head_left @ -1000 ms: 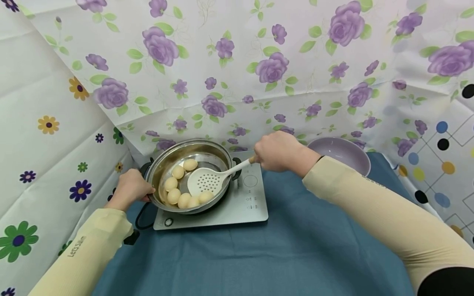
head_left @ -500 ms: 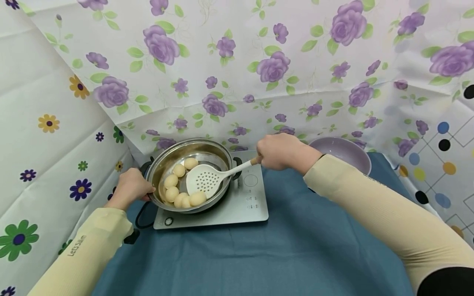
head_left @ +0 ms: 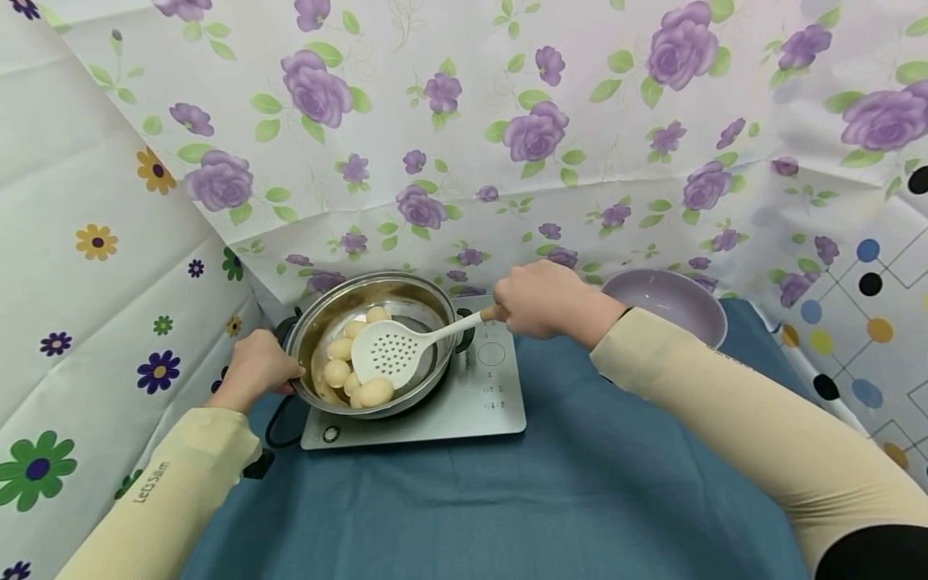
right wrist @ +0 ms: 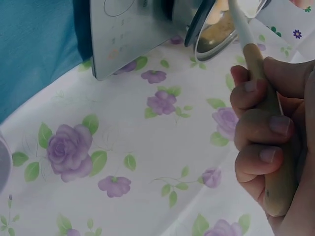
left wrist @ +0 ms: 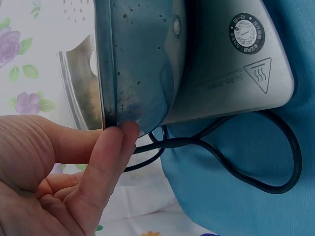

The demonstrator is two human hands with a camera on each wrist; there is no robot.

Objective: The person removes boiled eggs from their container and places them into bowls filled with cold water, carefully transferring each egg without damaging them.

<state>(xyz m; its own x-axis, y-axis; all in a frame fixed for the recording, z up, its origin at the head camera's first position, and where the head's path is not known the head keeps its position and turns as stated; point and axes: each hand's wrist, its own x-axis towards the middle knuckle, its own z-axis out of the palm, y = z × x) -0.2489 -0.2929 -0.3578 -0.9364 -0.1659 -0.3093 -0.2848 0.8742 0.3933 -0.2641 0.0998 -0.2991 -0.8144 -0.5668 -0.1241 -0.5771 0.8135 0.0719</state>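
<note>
A steel pot (head_left: 428, 295) with black side handles stands on a flat silver cooktop (head_left: 478, 403). In the head view, my left hand (head_left: 258, 362) is at its left rim; in the left wrist view the thumb and fingertips pinch that rim. My right hand (head_left: 540, 300) grips the wooden handle (right wrist: 268, 113) of a white slotted skimmer (head_left: 391, 352), with the fingers wrapped round it in the right wrist view. The skimmer's perforated head is inside the pot, against several pale yellow, egg-shaped pieces of food (head_left: 337, 373). It partly covers some of them.
A light purple bowl (head_left: 667, 302) is at the back right, partly behind the right forearm. A black cord (left wrist: 275, 189) loops beside the cooktop's left side. Blue cloth (head_left: 507, 499) covers the table, and flowered sheets (head_left: 449, 145) hang behind and at the sides.
The skimmer's head has shifted left in the pot, and the pale pieces have bunched toward the left side. My right hand has moved slightly left; my left hand stays at the rim.
</note>
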